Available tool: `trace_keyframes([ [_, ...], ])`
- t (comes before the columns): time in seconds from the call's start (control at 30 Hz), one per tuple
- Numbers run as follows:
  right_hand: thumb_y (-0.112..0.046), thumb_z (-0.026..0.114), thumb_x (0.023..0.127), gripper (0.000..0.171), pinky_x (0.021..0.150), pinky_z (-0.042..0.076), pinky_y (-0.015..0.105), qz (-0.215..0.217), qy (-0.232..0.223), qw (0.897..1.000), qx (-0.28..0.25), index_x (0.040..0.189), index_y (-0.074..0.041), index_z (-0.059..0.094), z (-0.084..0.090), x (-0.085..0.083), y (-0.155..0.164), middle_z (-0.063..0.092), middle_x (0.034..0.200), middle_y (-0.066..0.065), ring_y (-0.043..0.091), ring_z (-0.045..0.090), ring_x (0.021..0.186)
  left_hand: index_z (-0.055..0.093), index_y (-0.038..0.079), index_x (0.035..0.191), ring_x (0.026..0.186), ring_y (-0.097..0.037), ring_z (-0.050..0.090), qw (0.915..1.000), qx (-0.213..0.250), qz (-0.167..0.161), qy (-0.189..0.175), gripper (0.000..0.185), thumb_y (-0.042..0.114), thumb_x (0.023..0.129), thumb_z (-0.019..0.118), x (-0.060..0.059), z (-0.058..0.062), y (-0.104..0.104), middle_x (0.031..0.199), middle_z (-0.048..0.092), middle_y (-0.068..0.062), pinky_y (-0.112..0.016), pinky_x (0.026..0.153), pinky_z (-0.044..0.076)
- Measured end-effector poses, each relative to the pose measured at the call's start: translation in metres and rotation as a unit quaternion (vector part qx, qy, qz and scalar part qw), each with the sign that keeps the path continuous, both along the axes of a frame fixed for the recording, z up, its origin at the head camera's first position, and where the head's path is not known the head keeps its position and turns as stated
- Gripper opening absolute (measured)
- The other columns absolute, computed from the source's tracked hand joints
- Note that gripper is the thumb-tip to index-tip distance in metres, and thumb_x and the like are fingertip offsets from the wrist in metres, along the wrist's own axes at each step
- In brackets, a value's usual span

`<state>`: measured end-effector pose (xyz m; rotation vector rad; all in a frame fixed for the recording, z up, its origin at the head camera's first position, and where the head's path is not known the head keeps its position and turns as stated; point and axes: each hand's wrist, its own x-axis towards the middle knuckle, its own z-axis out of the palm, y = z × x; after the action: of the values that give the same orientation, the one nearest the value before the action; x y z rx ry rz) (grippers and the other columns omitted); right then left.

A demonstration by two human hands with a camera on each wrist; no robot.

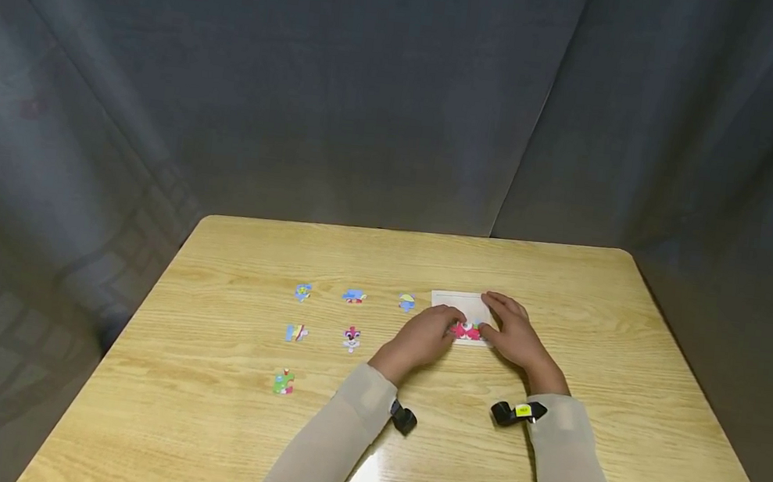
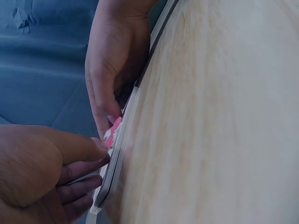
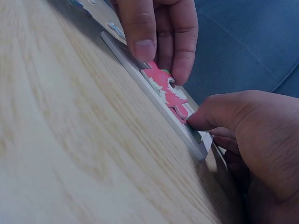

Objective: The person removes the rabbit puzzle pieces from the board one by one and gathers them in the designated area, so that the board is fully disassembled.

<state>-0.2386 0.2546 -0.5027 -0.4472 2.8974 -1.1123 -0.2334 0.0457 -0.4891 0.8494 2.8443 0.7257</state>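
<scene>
Pressing pink puzzle piece (image 1: 466, 330) flat, left hand (image 1: 422, 339), right hand (image 1: 514, 334), fingers straight, white tray (image 1: 461, 304).

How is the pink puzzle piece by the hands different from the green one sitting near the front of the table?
The pink puzzle piece lies on the white puzzle board, while the green puzzle piece lies straight on the wooden table. The left hand and right hand both touch the pink piece; nothing touches the green one. The pink piece is mostly pink and white; the green one is mostly green. Both are small, flat and colourful.
</scene>
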Motion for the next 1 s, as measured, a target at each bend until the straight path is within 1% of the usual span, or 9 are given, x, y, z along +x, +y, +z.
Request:
trace_keyframes([
  [0.17,-0.017,0.062,0.094,0.061,0.111,0.021,0.061,-0.003,-0.003,1.0,-0.001,0.147,0.0,0.038,0.0,-0.001,0.0,0.03,0.152,0.018,0.04,0.018,0.141,0.065,0.015,0.124,0.111,-0.009,0.058,0.9998,0.011,0.013,0.003,0.027,0.01,0.099,0.054,-0.001,-0.001,0.0,0.119,0.063,0.002,-0.022,0.095,0.046],
  [0.33,-0.018,0.063,0.094,0.061,0.111,0.021,0.061,-0.004,-0.004,1.0,-0.007,0.147,0.0,0.039,0.0,-0.002,-0.001,0.031,0.152,0.018,0.04,0.018,0.141,0.066,0.016,0.121,0.104,-0.009,0.059,0.9995,0.022,0.022,0.001,0.025,0.011,0.099,0.056,-0.002,-0.002,-0.001,0.114,0.064,0.002,-0.022,0.09,0.048],
  [0.5,-0.017,0.063,0.094,0.061,0.111,0.021,0.061,-0.005,-0.005,1.0,-0.008,0.147,0.0,0.039,0.0,-0.001,-0.001,0.031,0.152,0.019,0.04,0.018,0.141,0.066,0.016,0.121,0.104,-0.009,0.06,0.9994,0.021,0.026,0.0,0.025,0.012,0.099,0.054,-0.002,-0.001,-0.001,0.116,0.064,0.002,-0.023,0.09,0.048],
  [0.7,-0.018,0.063,0.094,0.061,0.111,0.022,0.06,-0.01,-0.002,1.0,0.001,0.147,0.0,0.039,-0.002,-0.001,-0.002,0.031,0.152,0.018,0.04,0.019,0.141,0.066,0.016,0.122,0.103,-0.009,0.06,0.9993,0.024,0.027,0.001,0.024,0.016,0.099,0.058,0.001,0.003,-0.003,0.116,0.064,0.002,-0.023,0.089,0.048],
  [0.83,-0.019,0.063,0.095,0.061,0.111,0.021,0.059,-0.006,-0.002,1.0,0.003,0.148,-0.001,0.038,-0.003,-0.002,-0.004,0.031,0.152,0.018,0.039,0.018,0.142,0.066,0.017,0.121,0.107,-0.011,0.059,0.9992,0.028,0.028,-0.005,0.024,0.018,0.098,0.059,0.005,0.005,-0.011,0.118,0.064,0.003,-0.025,0.093,0.047],
  [1.0,-0.02,0.062,0.095,0.061,0.111,0.021,0.06,-0.008,-0.006,1.0,0.006,0.148,-0.001,0.038,-0.001,-0.001,-0.004,0.03,0.153,0.018,0.04,0.018,0.141,0.067,0.016,0.12,0.113,-0.011,0.058,0.999,0.042,0.014,-0.012,0.025,0.015,0.097,0.059,0.012,0.008,-0.026,0.119,0.065,0.003,-0.027,0.096,0.046],
])
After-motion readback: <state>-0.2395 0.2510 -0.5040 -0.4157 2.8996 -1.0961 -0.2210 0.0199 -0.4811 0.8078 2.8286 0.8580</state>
